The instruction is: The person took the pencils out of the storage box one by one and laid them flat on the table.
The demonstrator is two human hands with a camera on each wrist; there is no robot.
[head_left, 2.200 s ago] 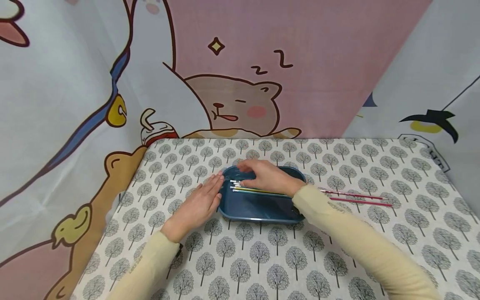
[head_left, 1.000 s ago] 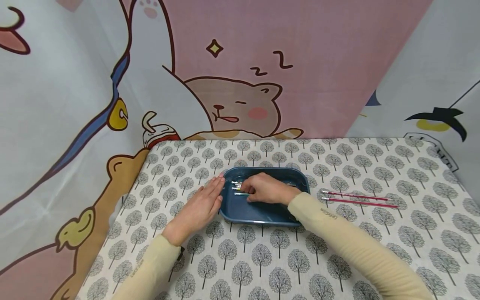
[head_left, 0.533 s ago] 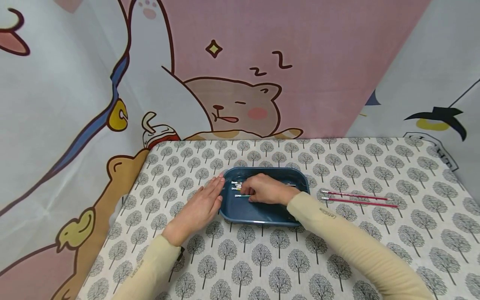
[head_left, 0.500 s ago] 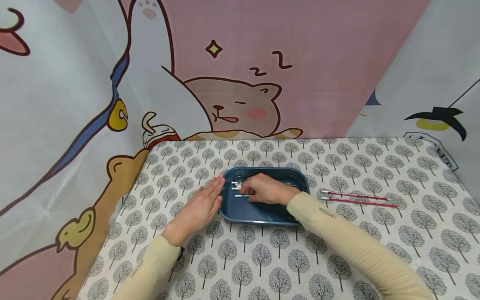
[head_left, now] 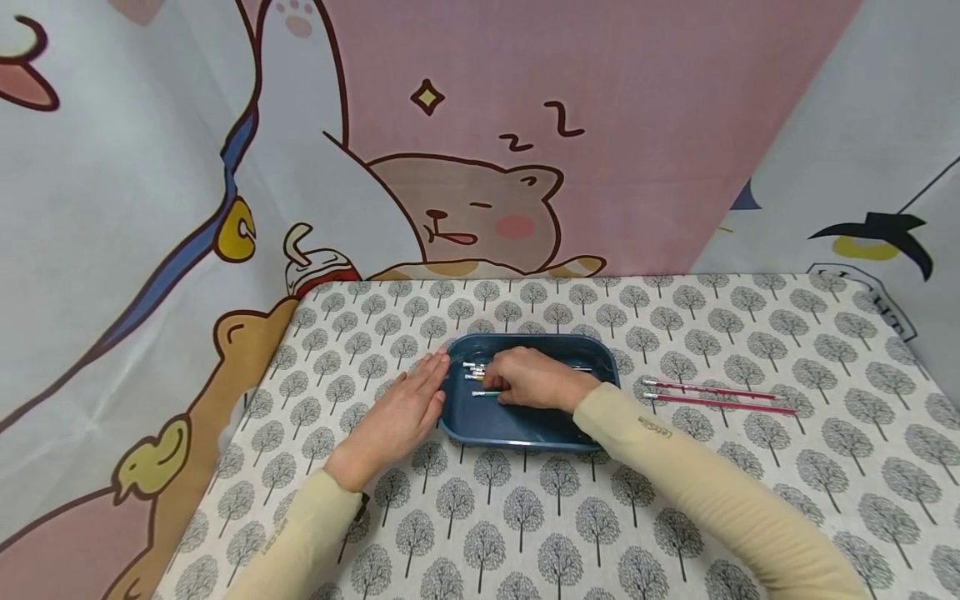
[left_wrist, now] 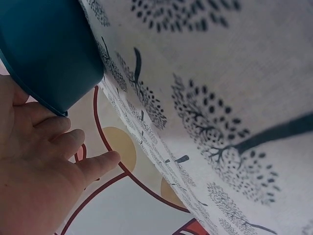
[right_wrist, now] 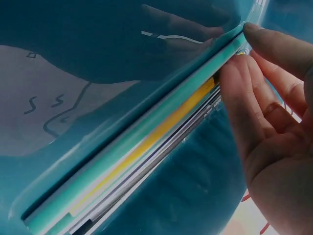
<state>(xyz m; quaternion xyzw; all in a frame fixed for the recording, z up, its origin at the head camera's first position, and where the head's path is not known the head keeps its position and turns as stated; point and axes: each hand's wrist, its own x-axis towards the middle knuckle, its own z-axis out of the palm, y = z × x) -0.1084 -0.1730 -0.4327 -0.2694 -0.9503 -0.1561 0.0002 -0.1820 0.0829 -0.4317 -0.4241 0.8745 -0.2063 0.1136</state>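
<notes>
A dark blue rectangular tray stands on the cloth, holding several pencils. Reaching into it, my right hand pinches the green pencil between thumb and fingers near one end. Beside that pencil lie a yellow pencil and darker ones, their silver ends pointing left; the hand covers their middles in the head view. My left hand has its fingers straight, resting against the tray's left wall, and the left wrist view shows fingertips at the rim of the tray.
Two red pencils lie side by side on the tree-patterned cloth, right of the tray. A cartoon-printed curtain hangs along the back and sides of the table.
My right hand has come down from above the pencils to pinch the green one. That pencil has shifted slightly toward me and right, apart from the others. The left hand stays at the tray.
</notes>
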